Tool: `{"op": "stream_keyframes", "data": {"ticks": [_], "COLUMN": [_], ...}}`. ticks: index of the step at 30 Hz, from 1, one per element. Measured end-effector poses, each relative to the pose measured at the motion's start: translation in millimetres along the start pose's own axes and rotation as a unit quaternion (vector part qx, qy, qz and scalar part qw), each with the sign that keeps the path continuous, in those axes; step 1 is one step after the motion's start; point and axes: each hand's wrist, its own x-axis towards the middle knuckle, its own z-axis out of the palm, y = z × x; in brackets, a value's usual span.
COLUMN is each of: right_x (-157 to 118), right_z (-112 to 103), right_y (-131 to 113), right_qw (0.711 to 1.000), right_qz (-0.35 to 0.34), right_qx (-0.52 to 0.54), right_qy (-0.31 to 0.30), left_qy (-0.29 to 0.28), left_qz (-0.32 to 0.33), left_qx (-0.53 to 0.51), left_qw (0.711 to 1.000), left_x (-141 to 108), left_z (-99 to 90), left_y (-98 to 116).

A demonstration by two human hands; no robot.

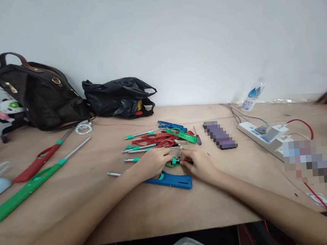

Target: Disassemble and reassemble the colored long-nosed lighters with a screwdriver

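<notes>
My left hand is closed, its thumb and fingertips pinched together over a group of lighter parts in the middle of the table. Facing it, my right hand is also closed in a pinch beside a small teal lighter part with thin wires. What exactly sits in either pinch is too small to make out. Below my hands lies a blue lighter casing, partly under my left wrist. Behind them are red casing pieces, a green casing half, a blue casing half and several metal lighter tubes.
A purple-handled screwdriver and a blurred dark phone-like object lie to the right, before a power strip and a bottle. Red and green stick lighters lie left. A backpack and black bag stand behind.
</notes>
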Motion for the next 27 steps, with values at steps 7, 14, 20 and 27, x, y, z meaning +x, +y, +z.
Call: {"op": "stream_keyframes", "data": {"ticks": [7,14,20,27], "right_x": [-3,1,3,2], "right_z": [2,-9,-7,4], "right_y": [1,-3,-4,0], "right_qw": [0.963,0.982,0.998,0.992], "right_qz": [-0.171,-0.114,-0.022,-0.078], "right_qx": [-0.204,-0.142,-0.057,-0.093], "right_qy": [-0.028,-0.058,-0.021,-0.019], "left_qy": [-0.032,-0.037,-0.027,-0.042], "left_qz": [0.032,-0.015,-0.067,-0.114], "left_qx": [0.033,-0.043,-0.125,-0.198], "left_qw": [0.998,0.998,0.99,0.973], "left_x": [-1,-3,-5,-6], "left_z": [-12.3,-17.1,-18.9,-22.7], "left_y": [11,8,1,-4]}}
